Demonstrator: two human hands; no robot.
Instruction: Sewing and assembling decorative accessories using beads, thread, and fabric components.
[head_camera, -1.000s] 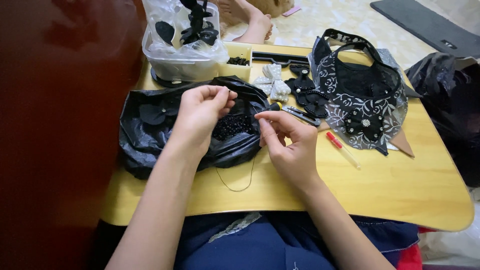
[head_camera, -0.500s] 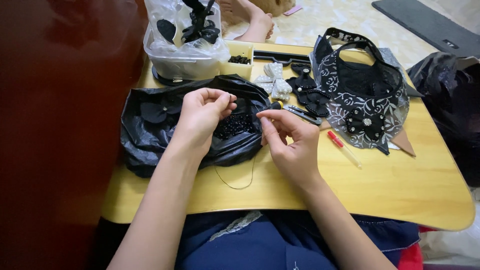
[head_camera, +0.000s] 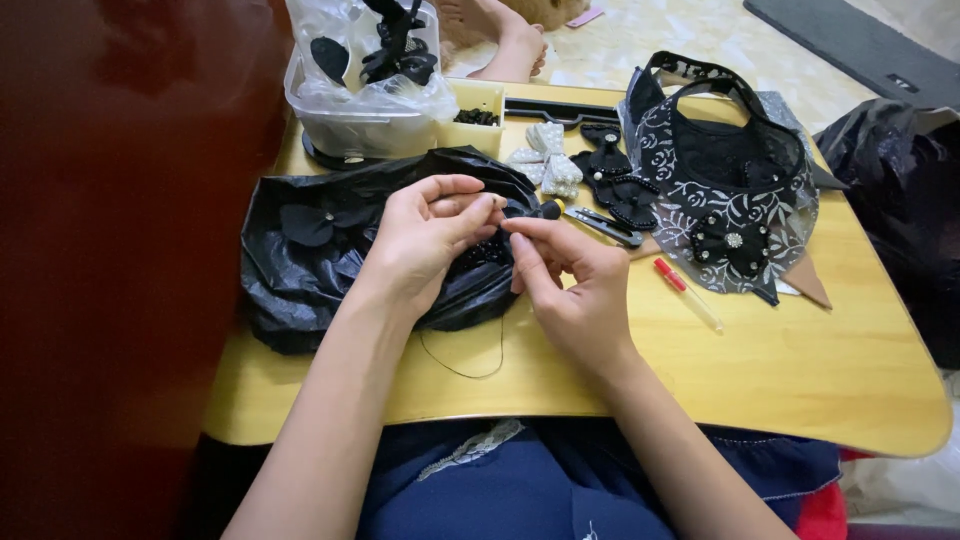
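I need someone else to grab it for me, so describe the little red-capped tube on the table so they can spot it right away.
Start at the light wooden lap table and find the black lace-patterned bag on its right half. Just below the bag's lower left edge, right of the right hand, lies a thin clear plastic tube with a red cap. It is the only red item on the tabletop.

A crumpled black plastic bag lies open on the left of the yellow table, a clear plastic tub lined with a clear bag stands just behind it, and another black plastic bag sits beyond the table's right edge.
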